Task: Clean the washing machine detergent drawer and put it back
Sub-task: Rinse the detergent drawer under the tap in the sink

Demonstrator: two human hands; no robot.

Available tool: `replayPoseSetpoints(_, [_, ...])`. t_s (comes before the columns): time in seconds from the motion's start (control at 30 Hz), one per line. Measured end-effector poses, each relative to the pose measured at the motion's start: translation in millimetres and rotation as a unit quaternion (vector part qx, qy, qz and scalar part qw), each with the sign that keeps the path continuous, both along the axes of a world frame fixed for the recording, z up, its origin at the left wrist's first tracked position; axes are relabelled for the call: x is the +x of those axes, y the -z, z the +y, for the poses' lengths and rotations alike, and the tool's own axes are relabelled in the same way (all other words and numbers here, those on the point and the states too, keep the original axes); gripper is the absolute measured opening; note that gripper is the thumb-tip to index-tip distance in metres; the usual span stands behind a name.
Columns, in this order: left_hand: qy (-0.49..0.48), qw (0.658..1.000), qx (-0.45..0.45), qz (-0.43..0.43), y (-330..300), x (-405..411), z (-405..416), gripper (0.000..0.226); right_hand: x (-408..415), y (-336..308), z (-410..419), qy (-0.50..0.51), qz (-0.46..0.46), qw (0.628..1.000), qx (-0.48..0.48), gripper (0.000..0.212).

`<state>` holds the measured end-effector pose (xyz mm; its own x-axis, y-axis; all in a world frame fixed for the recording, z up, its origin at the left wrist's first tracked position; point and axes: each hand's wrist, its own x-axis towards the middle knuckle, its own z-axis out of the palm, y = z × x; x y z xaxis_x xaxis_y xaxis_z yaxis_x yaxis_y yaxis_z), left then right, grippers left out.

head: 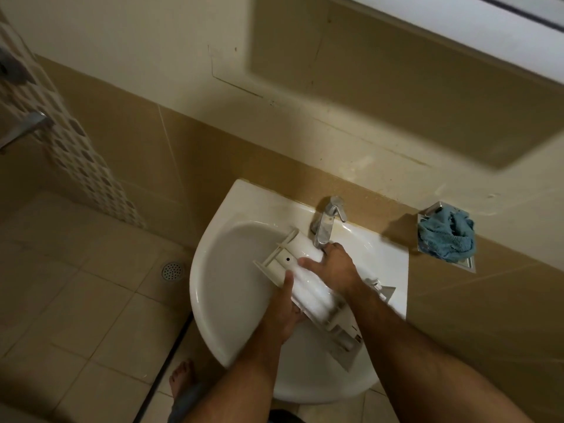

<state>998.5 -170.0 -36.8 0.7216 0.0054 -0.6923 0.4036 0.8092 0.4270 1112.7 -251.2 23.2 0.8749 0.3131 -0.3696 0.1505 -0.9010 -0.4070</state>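
The white detergent drawer [308, 285] lies slanted across the white sink [219, 270], its underside up, under the chrome tap [325, 225]. My left hand [282, 312] grips the drawer's near long edge, thumb on top and fingers curled beneath. My right hand [331, 267] rests on the drawer's wet top surface just below the tap spout, fingers spread flat over it. The drawer's front panel [348, 340] points toward the sink's near right rim.
A blue cloth [447, 238] sits in a metal holder on the wall ledge to the right of the sink. A small plastic part [383, 290] lies on the sink's right rim. A floor drain [172, 271] and my foot [181, 380] are at the left.
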Motion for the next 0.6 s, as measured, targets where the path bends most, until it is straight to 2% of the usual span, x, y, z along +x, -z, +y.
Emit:
replayPoseSetpoints(0.1, [-0.014, 0.997, 0.002, -0.079, 0, -1, 1, 0.059, -8, 1, -3, -0.025, -0.107, 0.992, -0.06, 0.076])
replayPoseSetpoints(0.2, [-0.046, 0.996, 0.011, -0.069, -2, -3, 1, 0.064, -20, 4, -8, -0.051, -0.156, 0.979, -0.119, 0.075])
replayPoseSetpoints(0.33, [-0.148, 0.986, 0.055, -0.047, -3, 3, 9, 0.057, -25, 4, -17, -0.082, -0.183, 0.952, -0.229, 0.083])
replayPoseSetpoints(0.43, [-0.187, 0.979, 0.074, -0.036, -3, 8, 18, 0.051, -26, 2, -27, -0.093, -0.18, 0.955, -0.214, 0.077])
replayPoseSetpoints(0.6, [-0.201, 0.97, 0.134, 0.002, -10, 22, 23, 0.059, -25, -7, -32, -0.051, -0.157, 0.967, -0.196, 0.068])
